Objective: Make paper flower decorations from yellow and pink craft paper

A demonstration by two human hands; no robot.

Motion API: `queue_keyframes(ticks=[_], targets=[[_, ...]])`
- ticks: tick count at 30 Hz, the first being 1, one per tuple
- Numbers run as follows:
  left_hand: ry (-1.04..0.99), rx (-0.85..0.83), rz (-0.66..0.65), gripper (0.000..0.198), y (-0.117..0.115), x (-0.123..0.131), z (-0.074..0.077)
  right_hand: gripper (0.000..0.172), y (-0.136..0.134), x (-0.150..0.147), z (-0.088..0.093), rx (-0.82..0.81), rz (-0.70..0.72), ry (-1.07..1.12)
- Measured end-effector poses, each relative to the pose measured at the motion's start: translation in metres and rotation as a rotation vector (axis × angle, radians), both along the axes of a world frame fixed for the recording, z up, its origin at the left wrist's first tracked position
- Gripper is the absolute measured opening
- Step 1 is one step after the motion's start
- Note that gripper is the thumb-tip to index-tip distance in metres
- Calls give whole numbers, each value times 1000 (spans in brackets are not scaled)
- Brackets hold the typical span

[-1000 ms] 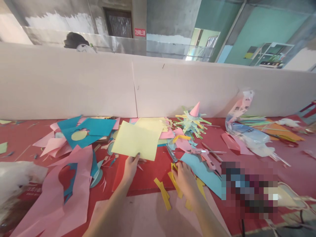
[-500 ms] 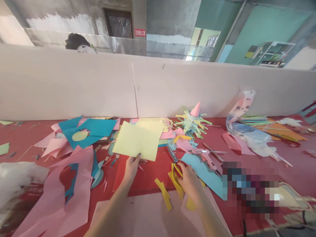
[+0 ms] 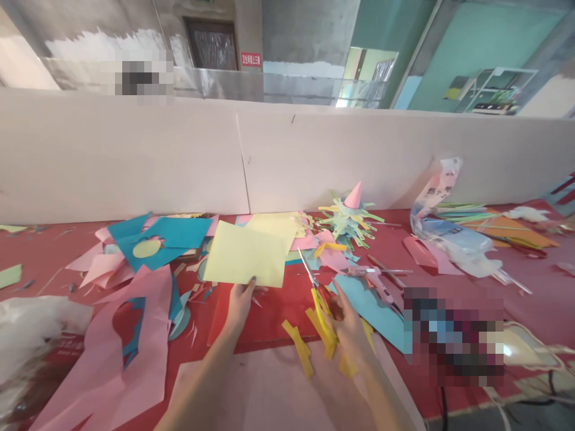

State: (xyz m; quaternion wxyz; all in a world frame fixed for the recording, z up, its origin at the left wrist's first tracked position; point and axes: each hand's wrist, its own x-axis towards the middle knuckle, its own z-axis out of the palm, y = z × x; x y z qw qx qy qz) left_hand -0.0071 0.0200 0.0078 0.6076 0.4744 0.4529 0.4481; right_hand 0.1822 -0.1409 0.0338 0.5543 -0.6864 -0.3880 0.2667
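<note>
Pinched at its lower edge, a pale yellow sheet of paper (image 3: 246,254) is held up by my left hand (image 3: 241,302), thumb on top. My right hand (image 3: 345,320) grips yellow-handled scissors (image 3: 320,299), whose blades point up and away to the left, a little right of the sheet. Under the hands lies a red sheet (image 3: 269,320). Yellow paper strips (image 3: 297,347) lie near my right hand, some partly hidden beneath it. A pink glue gun (image 3: 377,284) rests beyond that hand on a blue paper piece (image 3: 381,320).
A fringed paper figure with a pink cone top (image 3: 354,196) stands by the white partition (image 3: 179,155). Cut pink paper (image 3: 148,359) and teal paper (image 3: 184,233) cover the left side. On the right lie a plastic bag (image 3: 462,242) and a blurred-out object (image 3: 453,338).
My right hand has lifted and turned the scissors, so the blades now rise clear of the table. The yellow sheet in my left hand has shifted slightly left.
</note>
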Motion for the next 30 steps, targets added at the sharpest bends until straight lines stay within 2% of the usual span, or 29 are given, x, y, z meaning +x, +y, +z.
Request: queue_keyframes(ticks=[4, 6, 10, 15, 18, 22, 24, 26, 28, 30], targets=[[-58, 16, -22, 34, -4, 0, 4, 54, 0, -26, 13, -45, 275, 433], [-107, 20, -50, 34, -7, 1, 6, 44, 1, -39, 16, -30, 327, 546], [-225, -19, -89, 38, -13, 4, 10, 45, 5, -52, 12, 27, 259, 603], [-303, -111, -158, 35, -22, 8, 11, 47, 13, -49, 4, 52, 103, 538], [-300, -134, -257, 34, -30, 12, 13, 47, 18, -47, 8, 38, -26, 440], [-214, -106, -425, 38, -43, 21, 16, 43, 21, -48, 17, 35, -104, 374], [-129, -64, -388, 39, -49, 24, 17, 38, 20, -48, 20, 85, -150, 316], [-25, 9, -248, 39, -54, 25, 19, 33, 18, -47, 21, 137, -184, 258], [86, 127, -117, 37, -57, 23, 23, 31, 16, -47, 19, 146, -170, 252], [169, 266, -80, 32, -59, 20, 32, 32, 14, -48, 16, 137, -106, 316]])
